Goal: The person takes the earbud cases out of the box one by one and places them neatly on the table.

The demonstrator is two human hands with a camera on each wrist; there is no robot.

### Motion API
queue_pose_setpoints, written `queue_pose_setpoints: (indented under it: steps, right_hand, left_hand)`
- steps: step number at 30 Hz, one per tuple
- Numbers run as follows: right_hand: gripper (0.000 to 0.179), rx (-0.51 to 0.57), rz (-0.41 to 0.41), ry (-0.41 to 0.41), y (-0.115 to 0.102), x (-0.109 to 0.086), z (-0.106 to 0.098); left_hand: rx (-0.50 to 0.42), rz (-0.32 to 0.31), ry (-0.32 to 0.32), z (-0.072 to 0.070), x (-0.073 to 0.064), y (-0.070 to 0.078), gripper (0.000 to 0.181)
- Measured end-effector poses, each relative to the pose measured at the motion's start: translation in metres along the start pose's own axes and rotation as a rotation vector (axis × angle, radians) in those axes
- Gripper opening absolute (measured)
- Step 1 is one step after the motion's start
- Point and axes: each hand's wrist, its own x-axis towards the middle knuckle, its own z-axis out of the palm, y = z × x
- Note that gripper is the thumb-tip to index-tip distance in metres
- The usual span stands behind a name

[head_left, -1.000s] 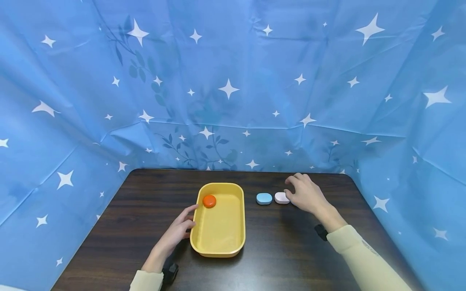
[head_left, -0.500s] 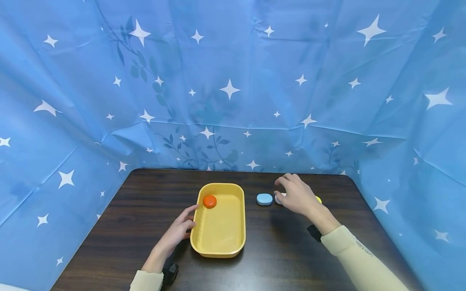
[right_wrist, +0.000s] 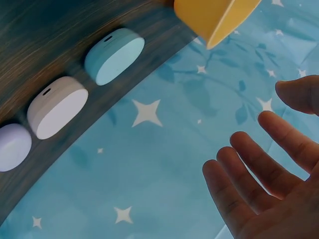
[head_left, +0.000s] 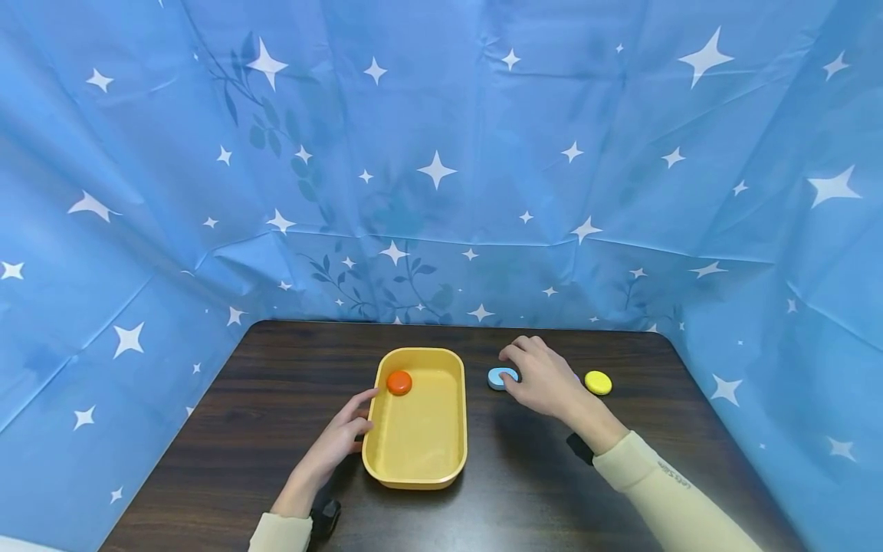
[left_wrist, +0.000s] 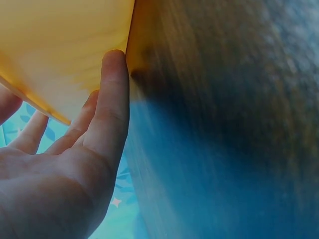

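My left hand (head_left: 333, 443) rests its fairly straight fingers against the left wall of a yellow tray (head_left: 415, 483); in the left wrist view, fingertips (left_wrist: 114, 69) touch the tray's wall. Inside the tray, towards its far left corner, lies a round orange case (head_left: 398, 382). Over a light blue oval case (head_left: 497, 378) hovers my right hand (head_left: 541, 382), its fingers spread and holding nothing. The right wrist view shows a gap between that hand and the cases. A pinkish-white oval case (right_wrist: 57, 107) and a round lavender case (right_wrist: 14, 148) are largely hidden by the hand in the head view.
A round yellow case (head_left: 598, 382) lies to the right of the right hand. The dark wood table (head_left: 297, 368) carries everything. A blue star-patterned curtain (head_left: 441, 199) hangs behind and along both sides of it.
My right hand has moved left from the white case to above the light blue one, uncovering the yellow case. The left hand and the tray have stayed in place.
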Motion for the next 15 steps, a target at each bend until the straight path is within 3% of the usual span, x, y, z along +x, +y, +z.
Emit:
queue_pose_setpoints:
  steps: [15]
  right_hand:
    - [0.022,0.031,-0.063,-0.007,-0.02,0.01,0.007]
  left_hand:
    - [-0.003,0.001,-0.007,0.0,0.0,0.0,0.056]
